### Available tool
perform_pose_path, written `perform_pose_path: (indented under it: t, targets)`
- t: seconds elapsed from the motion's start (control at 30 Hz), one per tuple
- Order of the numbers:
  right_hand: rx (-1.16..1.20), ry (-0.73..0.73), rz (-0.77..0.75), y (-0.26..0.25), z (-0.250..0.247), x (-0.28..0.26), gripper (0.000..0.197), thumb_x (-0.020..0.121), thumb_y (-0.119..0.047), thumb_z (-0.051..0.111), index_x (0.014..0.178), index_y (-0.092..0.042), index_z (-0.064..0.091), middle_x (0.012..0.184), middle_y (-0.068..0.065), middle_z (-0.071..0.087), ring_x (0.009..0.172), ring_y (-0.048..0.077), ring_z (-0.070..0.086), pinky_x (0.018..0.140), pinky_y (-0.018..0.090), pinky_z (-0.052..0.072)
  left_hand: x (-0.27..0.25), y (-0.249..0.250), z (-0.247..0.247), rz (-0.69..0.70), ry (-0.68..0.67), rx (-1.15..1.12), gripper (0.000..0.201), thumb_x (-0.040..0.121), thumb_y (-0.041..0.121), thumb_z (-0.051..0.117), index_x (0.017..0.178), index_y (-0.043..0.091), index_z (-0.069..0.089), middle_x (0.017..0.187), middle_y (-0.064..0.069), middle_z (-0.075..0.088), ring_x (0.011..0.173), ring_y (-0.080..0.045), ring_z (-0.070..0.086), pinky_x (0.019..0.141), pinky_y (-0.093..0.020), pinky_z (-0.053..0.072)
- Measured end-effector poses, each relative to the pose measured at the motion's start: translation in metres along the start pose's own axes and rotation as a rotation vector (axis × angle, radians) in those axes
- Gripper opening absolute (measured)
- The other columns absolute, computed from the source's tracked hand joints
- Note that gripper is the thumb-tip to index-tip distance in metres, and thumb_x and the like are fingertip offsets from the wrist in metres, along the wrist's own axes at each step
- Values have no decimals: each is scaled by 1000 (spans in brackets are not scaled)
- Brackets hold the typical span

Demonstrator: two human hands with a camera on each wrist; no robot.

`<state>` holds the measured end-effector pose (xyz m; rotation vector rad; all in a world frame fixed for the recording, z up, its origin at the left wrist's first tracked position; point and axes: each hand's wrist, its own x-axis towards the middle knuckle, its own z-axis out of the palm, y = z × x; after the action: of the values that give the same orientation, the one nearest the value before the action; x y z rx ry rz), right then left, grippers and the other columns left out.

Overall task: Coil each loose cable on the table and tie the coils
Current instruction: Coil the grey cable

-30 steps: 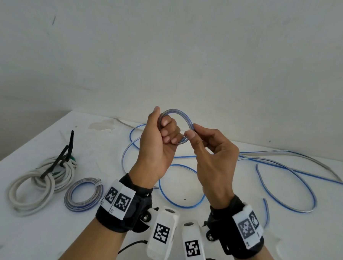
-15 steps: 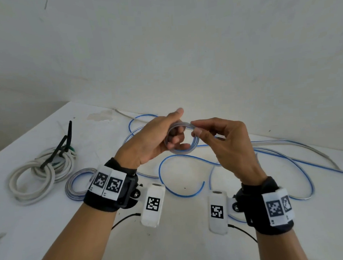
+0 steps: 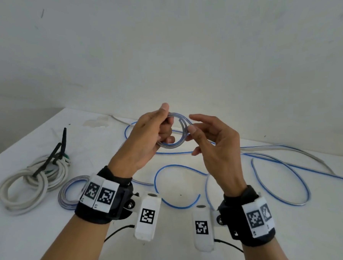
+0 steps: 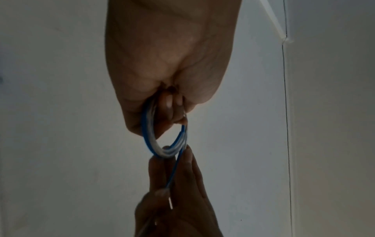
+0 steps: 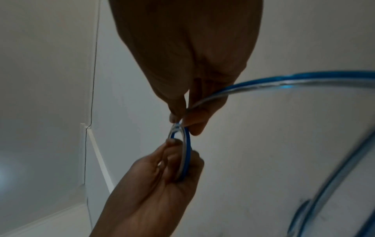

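Both hands are raised above the table (image 3: 53, 245), meeting at one small coil (image 3: 173, 132) of blue-and-white cable. My left hand (image 3: 147, 143) grips the coil's left side, thumb over the top and fingers curled through the ring; in the left wrist view the loops (image 4: 160, 144) stick out beyond those fingers. My right hand (image 3: 213, 147) pinches the coil's right edge between thumb and forefinger, with the other fingers loosely spread. In the right wrist view the pinch (image 5: 182, 118) sits right where the running strand joins the ring, and the loose strand (image 5: 284, 83) leaves the hand to the right.

From the coil, the rest of the blue-and-white cable (image 3: 278, 184) trails down to the table and lies there in wide, untidy loops below and to the right of my hands, well apart from the ring itself.

Counting what I see in the head view: one coil in hand and two finished coils on the table at left. One is a small blue-and-white coil (image 3: 70, 192) just beside my left wristband, partly hidden by it. The other is a thick white cable bundle (image 3: 28, 185) further left, bound with a black tie (image 3: 54, 155) whose ends stick upward. A thin grey cable (image 3: 299, 151) also runs along the far side of the table on the right.
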<state>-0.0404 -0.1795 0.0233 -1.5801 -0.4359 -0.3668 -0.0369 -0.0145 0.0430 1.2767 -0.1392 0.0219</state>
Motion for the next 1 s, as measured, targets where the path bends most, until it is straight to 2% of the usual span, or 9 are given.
perform_pose_path:
  t: [0.1,0.23,0.3,0.4,0.47,0.53,0.7,0.8,1.0]
  targets:
    - [112,72,3,-2,12,-7,13,94,-11,71,106,-16,71,87,8,76,79,24,72,49,26,52,-1,3,6,30,42,-107,43,109,38,37,78,10,49,62,3,14,52,-12,15,50,-21,36]
    - [156,116,21,-3,16,-8,17,90,-7,75,104,-17,74,90,3,77,80,18,72,50,25,53,-1,4,9,34,39,-160,43,108,39,36,80,11,50,60,3,19,50,-11,19,52,-23,42]
    - [147,141,27,-4,11,-5,16,90,-8,75,102,-18,76,93,2,78,80,16,72,50,24,53,1,2,6,40,2,-106,39,108,37,39,85,10,54,60,3,27,53,-12,28,61,-26,50]
    - [134,189,21,-4,0,1,15,91,-9,74,103,-19,76,95,7,78,79,17,71,52,23,54,0,1,-3,77,-59,131,25,104,26,50,97,8,66,73,-3,51,70,-14,55,79,-31,58]
    - [130,204,9,-6,-8,3,15,92,-10,74,104,-19,76,93,8,78,80,18,71,53,23,54,-2,1,-9,57,-86,175,18,98,20,60,104,7,72,88,-5,68,84,-17,66,81,-35,60]
    - [129,201,7,-7,-12,5,15,91,-13,74,105,-19,76,92,7,78,80,18,71,54,23,54,-4,1,-12,61,-80,164,19,90,17,67,105,8,75,101,-8,74,86,-17,70,78,-34,62]
    - [131,219,7,-6,-9,3,16,91,-19,74,105,-15,69,89,9,78,81,22,74,57,25,55,-3,-1,-9,134,12,155,21,83,19,72,99,8,77,106,-30,69,81,-19,70,75,-31,62]
    - [158,248,21,-4,-1,0,14,92,-19,74,99,-9,66,91,9,77,83,23,74,59,26,56,-1,-3,-10,136,54,115,15,87,15,71,98,7,77,99,-23,69,77,-18,68,75,-31,61]
    - [224,237,46,-1,11,-2,16,95,-9,70,109,-14,65,101,7,79,95,22,76,72,30,60,2,-3,-8,147,162,-52,23,76,24,75,93,8,77,101,-18,69,78,-21,70,77,-31,61]
